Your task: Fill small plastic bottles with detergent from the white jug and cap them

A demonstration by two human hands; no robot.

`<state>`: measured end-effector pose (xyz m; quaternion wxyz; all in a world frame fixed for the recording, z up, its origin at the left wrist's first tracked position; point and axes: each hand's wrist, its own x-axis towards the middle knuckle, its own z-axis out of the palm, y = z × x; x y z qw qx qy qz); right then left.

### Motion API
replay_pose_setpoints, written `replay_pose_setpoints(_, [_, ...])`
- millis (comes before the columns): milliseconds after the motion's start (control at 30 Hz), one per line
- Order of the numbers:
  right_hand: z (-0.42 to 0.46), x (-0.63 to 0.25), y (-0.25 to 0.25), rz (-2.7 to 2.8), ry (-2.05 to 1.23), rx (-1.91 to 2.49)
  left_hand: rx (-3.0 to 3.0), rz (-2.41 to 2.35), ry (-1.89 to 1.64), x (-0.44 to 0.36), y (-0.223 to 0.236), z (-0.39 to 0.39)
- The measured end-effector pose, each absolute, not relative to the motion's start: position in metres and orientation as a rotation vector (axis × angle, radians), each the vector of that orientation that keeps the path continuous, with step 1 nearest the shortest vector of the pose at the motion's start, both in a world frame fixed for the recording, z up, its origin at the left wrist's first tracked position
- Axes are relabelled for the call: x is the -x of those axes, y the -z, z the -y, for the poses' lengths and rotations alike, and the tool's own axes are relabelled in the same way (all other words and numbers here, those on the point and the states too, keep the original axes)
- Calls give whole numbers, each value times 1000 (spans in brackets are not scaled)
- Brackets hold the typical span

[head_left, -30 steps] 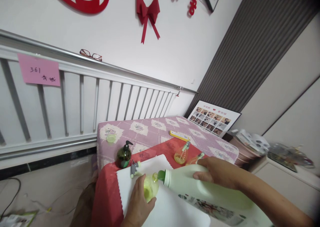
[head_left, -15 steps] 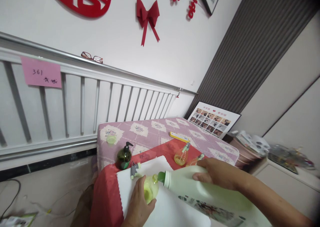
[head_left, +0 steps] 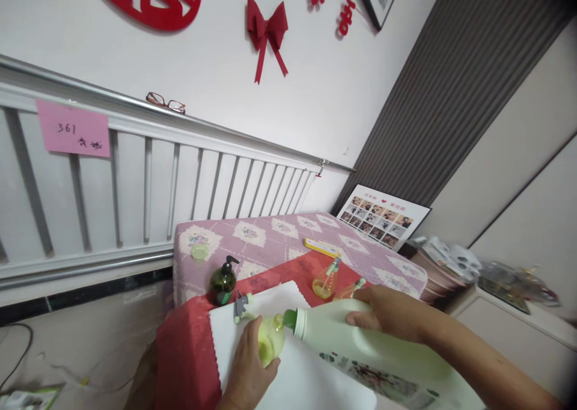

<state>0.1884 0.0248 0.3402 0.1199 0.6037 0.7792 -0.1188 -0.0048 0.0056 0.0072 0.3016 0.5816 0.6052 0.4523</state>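
My left hand (head_left: 249, 362) is closed around a small yellow-tinted clear bottle (head_left: 271, 345), whose neck points up and to the right. My right hand (head_left: 374, 309) grips a large pale green detergent jug (head_left: 360, 350) near its upper side, and the jug lies tipped with its mouth to the left. The jug's green spout meets the small bottle's mouth; the exact contact is hard to make out. Behind my left hand, a grey spray head (head_left: 241, 306) rests on the white sheet (head_left: 315, 383). A dark green pump bottle (head_left: 222, 284) stands just beyond it.
Two clear spray bottles, one of them an amber-tinted bottle (head_left: 325, 282), stand on the red cloth (head_left: 189, 350). A yellow box (head_left: 321, 247) and a pale green lid (head_left: 199, 252) lie on the patterned tablecloth (head_left: 279, 232). A radiator (head_left: 180, 175) runs behind; a photo board (head_left: 383, 217) leans at right.
The view has shifted very slightly. Both hands keep their hold, with the jug tipped at the small bottle as before.
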Motion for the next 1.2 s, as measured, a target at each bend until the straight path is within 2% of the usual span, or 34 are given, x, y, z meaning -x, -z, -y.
replay_pose_setpoints(1200, [-26,-185,-341,-2249,336,-1738,-1552,-1626,-1160,5,-6,-7])
